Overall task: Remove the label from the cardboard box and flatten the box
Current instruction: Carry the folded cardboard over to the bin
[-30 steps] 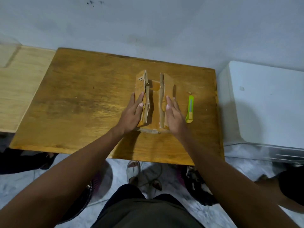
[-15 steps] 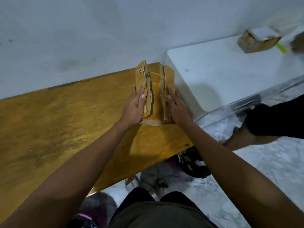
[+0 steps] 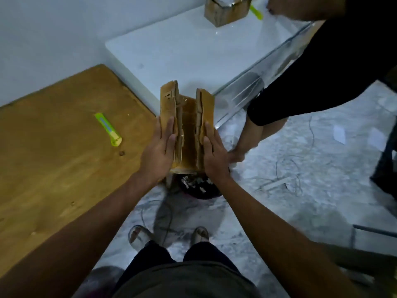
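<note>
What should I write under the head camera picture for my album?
Two flat hands, left and right, carry a folded cardboard box off the wooden table.

No text is showing clearly enough to read. The box [image 3: 186, 123] is carrying only a small dark printed mark on the upper part of its left flap, too small and blurred to make out as letters or a sign. The green cutter [image 3: 108, 129] on the table [image 3: 53, 147] is showing a pale strip along its body, but no brand or number is coming through on it. The second box [image 3: 225, 9] at the top edge is bearing a whitish patch, and nothing on it is legible.
</note>
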